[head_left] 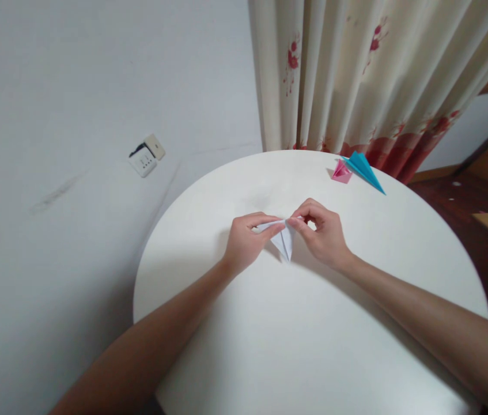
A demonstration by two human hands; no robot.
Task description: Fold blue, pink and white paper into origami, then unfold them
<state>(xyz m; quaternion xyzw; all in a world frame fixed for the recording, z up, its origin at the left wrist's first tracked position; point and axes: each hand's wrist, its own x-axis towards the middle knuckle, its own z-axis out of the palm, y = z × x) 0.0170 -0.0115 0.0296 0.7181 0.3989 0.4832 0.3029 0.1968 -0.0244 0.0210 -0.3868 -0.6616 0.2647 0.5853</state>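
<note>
A round white table point(313, 346) stands close to a pale wall point(75, 86), with a cream curtain point(377, 75) printed with red flowers hanging behind it. Low on the wall sits a socket plate point(145, 157), partly pulled loose. At the far edge of the table lie two folded paper pieces, touching each other: a small pink one point(341, 172) and a long blue one point(364, 168) with a sharp point aimed right. They are well apart from the hands, and nothing lies between them and the middle of the table. To the right, dark wooden floor point(451, 202) shows past the table's rim.

Near the table's middle, both hands meet over a piece of white paper point(284, 242) folded to a point that aims toward the person. The left hand point(244, 242) has thumb and fingers closed on the paper's left upper edge. The right hand point(324, 233) pinches the top corner from the right, fingertips nearly touching the left hand's. The paper hangs between and just below the two hands, close over the tabletop.
</note>
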